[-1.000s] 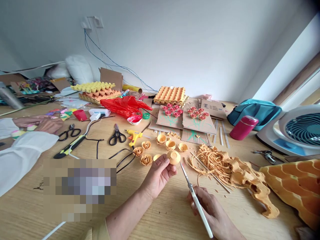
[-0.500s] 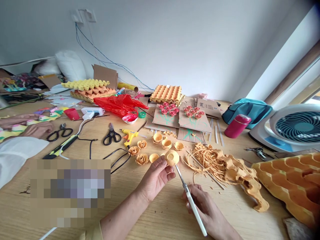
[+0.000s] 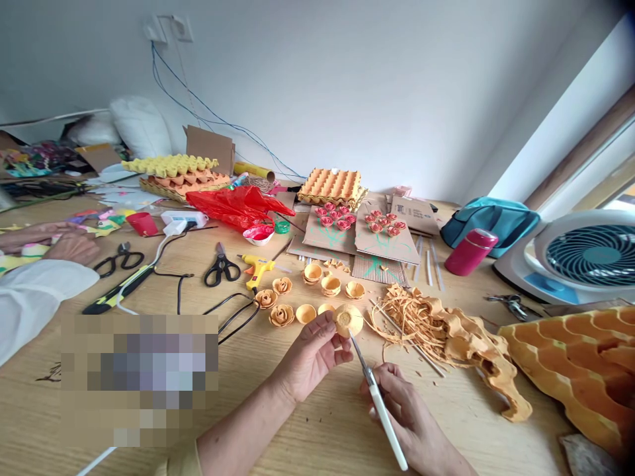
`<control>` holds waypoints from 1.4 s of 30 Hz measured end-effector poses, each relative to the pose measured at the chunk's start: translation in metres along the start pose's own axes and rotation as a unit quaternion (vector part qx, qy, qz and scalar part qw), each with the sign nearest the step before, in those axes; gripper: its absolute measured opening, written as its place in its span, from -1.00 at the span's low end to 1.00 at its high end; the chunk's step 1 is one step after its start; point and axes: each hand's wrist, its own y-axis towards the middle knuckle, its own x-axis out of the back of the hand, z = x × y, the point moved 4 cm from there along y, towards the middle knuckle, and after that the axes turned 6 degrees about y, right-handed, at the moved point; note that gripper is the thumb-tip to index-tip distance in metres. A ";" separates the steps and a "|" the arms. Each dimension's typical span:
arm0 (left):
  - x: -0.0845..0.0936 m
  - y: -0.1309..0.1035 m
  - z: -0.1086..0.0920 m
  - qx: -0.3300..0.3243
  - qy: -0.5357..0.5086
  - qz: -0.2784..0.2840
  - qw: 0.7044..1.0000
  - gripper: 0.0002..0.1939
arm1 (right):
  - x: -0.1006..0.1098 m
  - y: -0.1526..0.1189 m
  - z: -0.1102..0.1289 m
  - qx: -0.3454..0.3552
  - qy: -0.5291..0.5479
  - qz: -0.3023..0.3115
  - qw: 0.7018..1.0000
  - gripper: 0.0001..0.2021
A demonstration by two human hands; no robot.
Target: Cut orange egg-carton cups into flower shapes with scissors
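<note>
Between the thumb and fingers of my left hand (image 3: 317,350) is a small orange cardboard cup (image 3: 348,320), its round base facing me. My right hand (image 3: 399,410) grips white-handled scissors (image 3: 380,400), whose blade tips meet the cup's lower edge. Behind the cup lie several loose orange cups (image 3: 330,285) and several cardboard roses (image 3: 282,315). To the right of my hands is a heap of thin orange scraps (image 3: 409,320) beside a torn piece of egg tray (image 3: 476,344).
A yellow glue gun (image 3: 258,270), black scissors (image 3: 221,268), painted flowers on cardboard (image 3: 387,244), a red bottle (image 3: 470,252) and a fan (image 3: 585,254) stand around. Another person's hand (image 3: 74,248) is at the left. A large egg tray (image 3: 570,370) lies right.
My left hand and the cup have shifted slightly right and down. The scissors' tips now overlap the cup's edge. The other person's hand at the left has moved a little.
</note>
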 end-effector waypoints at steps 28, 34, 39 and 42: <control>-0.007 -0.003 -0.004 -0.060 0.122 0.000 0.991 -0.78 | 0.000 0.001 0.001 0.000 0.023 0.014 1.000 -0.69; -0.006 -0.003 -0.005 -0.071 0.143 0.002 0.987 -0.80 | 0.000 0.002 -0.001 0.007 0.016 0.006 1.000 -0.68; -0.004 -0.002 -0.003 -0.070 0.139 0.017 0.988 -0.81 | -0.001 0.002 -0.001 0.008 0.015 0.010 1.000 -0.64; -0.004 -0.002 -0.003 -0.067 0.141 0.016 0.988 -0.81 | -0.002 0.001 -0.001 0.001 0.020 0.013 1.000 -0.64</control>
